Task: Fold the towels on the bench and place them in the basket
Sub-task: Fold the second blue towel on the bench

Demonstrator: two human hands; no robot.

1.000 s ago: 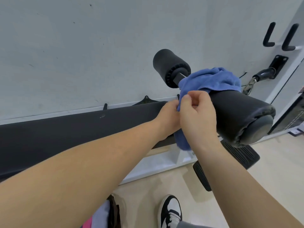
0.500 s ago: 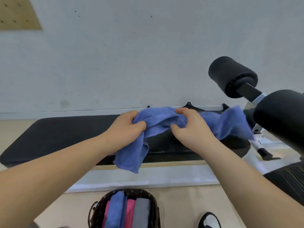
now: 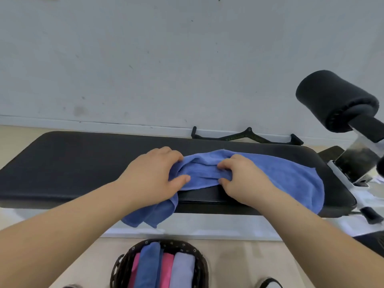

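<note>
Faint lettering runs along the black metal cable handle (image 3: pixel 245 136) lying behind the long black padded bench (image 3: pixel 83 163); it is too small to read. The rumpled blue terry towel (image 3: pixel 286 175) lies across the bench's right half, with its left end drooping over the bench's front edge. The left hand (image 3: pixel 149 176) and right hand (image 3: pixel 246 180) sit on the bench top near each other, each with fingers and thumb curled into a bunched ridge of the towel. A dark woven basket (image 3: pixel 199 258) stands on the floor in front of the bench, holding folded pink, blue and lilac towels (image 3: pixel 149 265). A black foam roller pad (image 3: pixel 332 98) sits above the bench's right end.
</note>
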